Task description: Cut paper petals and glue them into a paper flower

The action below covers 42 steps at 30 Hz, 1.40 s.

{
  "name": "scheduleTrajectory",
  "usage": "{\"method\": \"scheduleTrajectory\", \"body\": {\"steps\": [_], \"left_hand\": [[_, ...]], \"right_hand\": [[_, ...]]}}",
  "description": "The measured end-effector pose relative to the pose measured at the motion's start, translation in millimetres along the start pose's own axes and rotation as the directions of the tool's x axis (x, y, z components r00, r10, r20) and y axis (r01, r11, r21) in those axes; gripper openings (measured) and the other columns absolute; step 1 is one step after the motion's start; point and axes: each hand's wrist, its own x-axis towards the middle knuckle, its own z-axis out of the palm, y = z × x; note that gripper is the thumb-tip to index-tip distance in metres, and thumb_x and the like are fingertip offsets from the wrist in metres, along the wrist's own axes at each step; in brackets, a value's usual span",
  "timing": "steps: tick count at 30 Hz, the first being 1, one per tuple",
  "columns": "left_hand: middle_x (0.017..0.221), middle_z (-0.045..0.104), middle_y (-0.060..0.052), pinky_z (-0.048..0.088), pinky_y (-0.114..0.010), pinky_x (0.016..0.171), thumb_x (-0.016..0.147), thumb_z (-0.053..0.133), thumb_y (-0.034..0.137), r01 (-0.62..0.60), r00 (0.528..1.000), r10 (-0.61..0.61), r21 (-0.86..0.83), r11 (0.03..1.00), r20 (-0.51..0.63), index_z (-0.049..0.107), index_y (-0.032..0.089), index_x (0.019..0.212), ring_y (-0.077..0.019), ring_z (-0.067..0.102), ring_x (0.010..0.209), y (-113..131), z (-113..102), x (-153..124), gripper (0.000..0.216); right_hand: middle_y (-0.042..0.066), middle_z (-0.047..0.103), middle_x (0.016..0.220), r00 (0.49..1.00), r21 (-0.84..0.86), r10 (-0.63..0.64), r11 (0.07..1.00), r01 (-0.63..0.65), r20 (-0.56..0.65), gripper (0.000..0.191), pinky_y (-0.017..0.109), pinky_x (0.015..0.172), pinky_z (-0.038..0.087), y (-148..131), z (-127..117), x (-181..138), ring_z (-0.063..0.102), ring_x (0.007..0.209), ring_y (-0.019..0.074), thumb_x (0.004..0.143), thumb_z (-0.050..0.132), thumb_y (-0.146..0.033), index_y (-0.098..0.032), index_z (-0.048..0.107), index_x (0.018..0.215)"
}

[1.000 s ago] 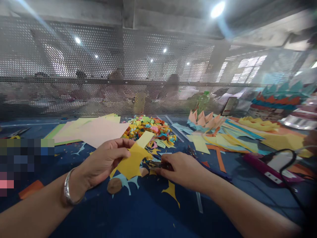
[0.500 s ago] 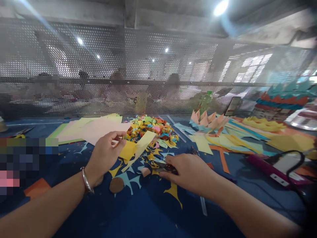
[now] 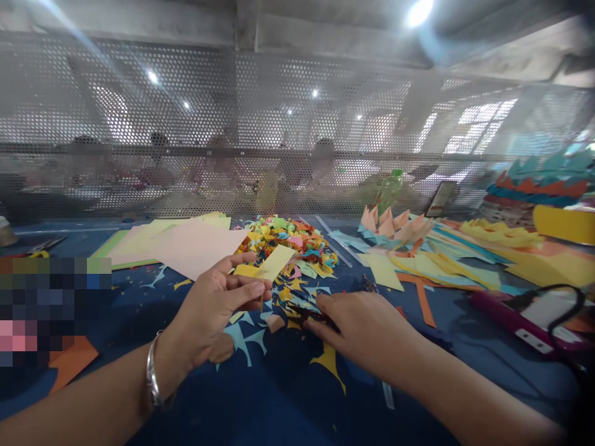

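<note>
My left hand point(image 3: 214, 310) pinches a folded yellow paper piece point(image 3: 266, 266) between thumb and fingers, held just above the blue table point(image 3: 279, 396). A metal bangle sits on that wrist. My right hand point(image 3: 362, 325) rests low on the table with its fingers curled over a dark object point(image 3: 312, 314) that looks like scissors, mostly hidden. Yellow and light blue paper offcuts point(image 3: 331, 362) lie around both hands. The heap of coloured paper scraps point(image 3: 290, 238) is right behind the held piece.
Pale pink and yellow sheets point(image 3: 186, 244) lie at the back left. Folded peach paper shapes point(image 3: 393, 224) and yellow, orange, teal strips point(image 3: 469, 257) spread to the right. A magenta tool with black cord point(image 3: 520, 316) lies at right. A perforated metal screen point(image 3: 279, 136) stands behind, people beyond it.
My left hand turned and folded the yellow paper, which now shows edge-on and smaller. My right hand stayed low on the table over the dark object.
</note>
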Motion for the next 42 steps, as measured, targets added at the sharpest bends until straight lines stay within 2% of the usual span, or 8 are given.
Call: {"method": "scheduleTrajectory", "body": {"steps": [5,9,12,18,23,28,35,42], "left_hand": [[0.087,0.072,-0.010,0.051,-0.020,0.063,0.070,0.072,0.016,0.050,0.997,-0.054,-0.076,0.996,-0.049,0.045,0.015,0.120,-0.0167,0.068,0.077,0.2,6.1,-3.8,0.056],[0.081,0.072,-0.008,0.052,-0.023,0.065,0.068,0.073,0.013,0.069,0.996,-0.075,-0.102,0.992,-0.053,0.046,0.015,0.116,-0.0164,0.067,0.073,-2.9,12.2,-7.2,0.055],[0.075,0.071,-0.006,0.053,-0.026,0.067,0.068,0.074,0.015,0.093,0.995,-0.095,-0.135,0.986,-0.012,0.045,0.015,0.114,-0.0152,0.066,0.066,-6.4,14.8,-10.1,0.054],[0.067,0.068,0.000,0.052,-0.026,0.067,0.063,0.078,0.020,0.119,0.993,-0.113,-0.152,0.981,0.045,0.046,0.017,0.107,-0.0139,0.065,0.062,-9.9,16.7,-12.0,0.054],[0.064,0.068,0.002,0.050,-0.025,0.063,0.063,0.077,0.023,0.121,0.990,-0.116,-0.054,0.991,0.074,0.050,0.018,0.101,-0.0125,0.064,0.058,-11.7,16.7,-12.2,0.047],[0.066,0.069,0.001,0.049,-0.027,0.064,0.069,0.071,0.030,0.046,0.990,-0.049,0.025,0.999,0.136,0.052,0.020,0.099,-0.0142,0.065,0.062,-14.5,14.9,-11.9,0.037],[0.067,0.069,0.000,0.048,-0.028,0.065,0.071,0.068,0.029,-0.013,0.987,-0.008,0.128,0.992,0.164,0.051,0.021,0.099,-0.0158,0.065,0.063,-12.0,16.0,-12.8,0.033],[0.069,0.070,-0.002,0.050,-0.030,0.065,0.071,0.067,0.029,-0.011,0.982,-0.018,0.154,0.988,0.187,0.051,0.021,0.100,-0.0187,0.068,0.067,-11.9,16.1,-13.5,0.034]], "right_hand": [[0.004,0.064,0.067,0.971,-0.007,-0.113,0.993,0.114,-0.211,0.022,0.027,0.047,0.031,-3.3,-3.0,-4.4,0.062,0.060,0.0211,0.089,0.048,-0.034,-0.019,0.058,0.077],[0.004,0.063,0.075,0.852,0.031,-0.325,0.929,0.369,-0.410,0.018,0.028,0.057,0.042,-11.6,-4.3,-8.5,0.061,0.067,0.0182,0.092,0.042,-0.024,-0.017,0.058,0.090],[0.007,0.065,0.087,0.795,0.044,-0.418,0.874,0.484,-0.440,0.021,0.030,0.065,0.046,-17.6,-4.6,-9.6,0.061,0.076,0.0185,0.093,0.040,-0.018,-0.015,0.057,0.105],[0.011,0.064,0.095,0.771,0.098,-0.467,0.826,0.555,-0.433,0.026,0.031,0.068,0.049,-20.0,-2.1,-6.9,0.060,0.083,0.0199,0.092,0.036,-0.014,-0.014,0.056,0.108],[0.007,0.062,0.090,0.811,0.301,-0.340,0.804,0.513,-0.475,0.021,0.028,0.067,0.047,-20.8,3.8,-2.7,0.058,0.079,0.0161,0.092,0.039,-0.017,-0.018,0.059,0.097],[0.005,0.058,0.085,0.866,0.601,-0.126,0.672,0.434,-0.485,0.011,0.028,0.069,0.047,-21.4,2.4,3.8,0.056,0.078,0.0156,0.088,0.047,-0.019,-0.019,0.058,0.086],[0.004,0.058,0.090,0.944,0.808,-0.003,0.517,0.284,-0.330,0.006,0.026,0.059,0.047,-21.6,1.6,5.5,0.055,0.068,0.0126,0.085,0.052,-0.022,-0.020,0.057,0.082],[-0.005,0.050,0.061,0.993,0.954,0.055,0.288,0.089,-0.109,0.010,0.022,0.047,0.047,-19.9,9.2,8.2,0.053,0.048,0.0090,0.083,0.054,-0.031,-0.021,0.054,0.086]]}}
